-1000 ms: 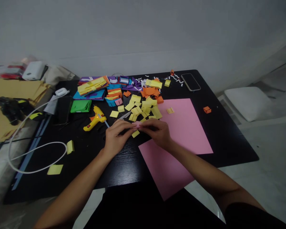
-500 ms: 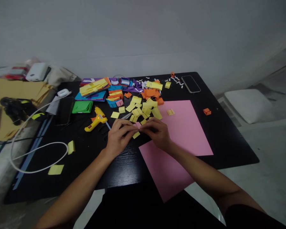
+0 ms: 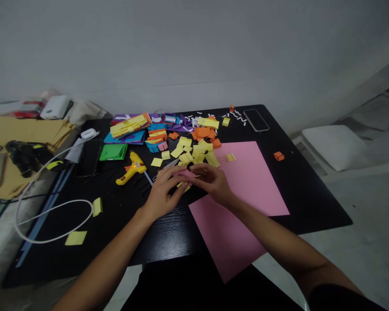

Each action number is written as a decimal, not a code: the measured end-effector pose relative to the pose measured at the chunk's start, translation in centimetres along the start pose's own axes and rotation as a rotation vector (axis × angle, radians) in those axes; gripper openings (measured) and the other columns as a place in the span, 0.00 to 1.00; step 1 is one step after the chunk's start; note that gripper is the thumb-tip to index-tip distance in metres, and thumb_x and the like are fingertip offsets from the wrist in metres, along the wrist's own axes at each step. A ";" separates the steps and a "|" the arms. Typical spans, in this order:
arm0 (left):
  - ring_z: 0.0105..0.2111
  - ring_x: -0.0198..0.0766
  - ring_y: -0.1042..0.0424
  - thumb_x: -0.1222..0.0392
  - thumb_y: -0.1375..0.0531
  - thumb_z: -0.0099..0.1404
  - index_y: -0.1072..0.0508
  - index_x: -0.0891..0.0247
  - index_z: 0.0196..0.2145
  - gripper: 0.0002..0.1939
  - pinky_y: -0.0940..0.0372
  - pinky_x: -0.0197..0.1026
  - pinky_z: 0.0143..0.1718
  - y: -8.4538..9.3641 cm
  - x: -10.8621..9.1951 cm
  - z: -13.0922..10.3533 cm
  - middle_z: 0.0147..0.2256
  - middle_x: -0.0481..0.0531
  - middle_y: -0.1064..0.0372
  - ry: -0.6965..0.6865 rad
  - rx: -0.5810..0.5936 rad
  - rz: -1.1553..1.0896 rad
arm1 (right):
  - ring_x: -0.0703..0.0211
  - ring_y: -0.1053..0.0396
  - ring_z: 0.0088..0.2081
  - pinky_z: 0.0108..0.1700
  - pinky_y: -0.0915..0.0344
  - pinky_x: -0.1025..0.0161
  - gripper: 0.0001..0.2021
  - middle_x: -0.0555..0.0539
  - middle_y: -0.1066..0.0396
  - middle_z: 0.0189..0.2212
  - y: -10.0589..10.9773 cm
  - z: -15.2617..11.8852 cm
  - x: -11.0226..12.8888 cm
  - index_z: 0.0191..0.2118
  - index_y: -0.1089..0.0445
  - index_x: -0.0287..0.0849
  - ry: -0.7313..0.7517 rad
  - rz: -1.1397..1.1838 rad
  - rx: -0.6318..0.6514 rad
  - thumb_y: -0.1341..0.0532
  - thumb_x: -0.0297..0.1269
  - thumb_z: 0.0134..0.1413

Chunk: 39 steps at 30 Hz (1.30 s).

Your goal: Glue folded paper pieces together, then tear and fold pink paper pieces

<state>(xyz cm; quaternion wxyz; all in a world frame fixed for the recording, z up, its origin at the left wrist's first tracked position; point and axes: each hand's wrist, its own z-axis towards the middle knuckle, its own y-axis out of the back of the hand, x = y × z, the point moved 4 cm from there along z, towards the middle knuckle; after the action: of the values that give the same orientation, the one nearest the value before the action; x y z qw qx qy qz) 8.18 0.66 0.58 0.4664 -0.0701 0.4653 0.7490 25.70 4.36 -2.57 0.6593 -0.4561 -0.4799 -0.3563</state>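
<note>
Over the middle of the black table, my left hand and my right hand meet at a small pink paper piece. The fingers of both are closed on it. A thin pale sliver shows at the right fingertips; I cannot tell what it is. Just beyond the hands lies a loose pile of yellow paper pieces, some of them folded. Left of my left hand rests a yellow glue gun with a bluish glue stick in its back. Under my right forearm spread pink paper sheets.
Bundled coloured paper strips, green paper and orange pieces line the back. A phone lies back right, an orange folded piece at right. A white cable loops at left.
The pink piece has turned and shows more of its face between my fingers. My left fingers have spread further around it. The view has tipped slightly upward.
</note>
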 end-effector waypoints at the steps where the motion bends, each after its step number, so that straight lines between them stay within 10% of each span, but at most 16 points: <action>1: 0.54 0.46 0.26 0.62 0.38 0.72 0.23 0.58 0.45 0.06 0.34 0.53 0.56 0.1 0.0 0.1 0.52 0.56 0.24 0.016 -0.007 0.002 | 0.55 0.20 0.45 0.50 0.21 0.56 0.17 0.47 0.19 0.42 0.0 0.0 -0.2 0.44 0.22 0.48 -0.031 0.016 0.003 0.23 0.40 0.48; 13: 0.48 0.44 0.25 0.63 0.35 0.69 0.24 0.58 0.50 0.12 0.29 0.47 0.49 0.4 1.1 0.3 0.46 0.55 0.26 0.094 -0.023 -0.037 | 0.57 0.21 0.40 0.50 0.23 0.56 0.16 0.47 0.19 0.37 1.3 0.4 -0.8 0.38 0.23 0.43 -0.074 -0.121 -0.156 0.23 0.43 0.45; 39: 0.39 0.39 0.21 0.66 0.36 0.70 0.18 0.58 0.46 0.10 0.25 0.41 0.40 0.1 0.8 0.1 0.40 0.54 0.20 0.012 -0.031 -0.077 | 0.58 0.21 0.32 0.39 0.24 0.60 0.10 0.48 0.18 0.31 0.4 -0.2 -0.9 0.35 0.18 0.44 -0.022 -0.259 -0.085 0.26 0.44 0.50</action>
<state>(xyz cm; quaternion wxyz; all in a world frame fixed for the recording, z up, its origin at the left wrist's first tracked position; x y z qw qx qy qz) 7.69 1.24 0.19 0.4911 -0.0998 0.4535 0.7370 25.85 4.35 -3.58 0.5826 -0.4216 -0.5265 -0.4534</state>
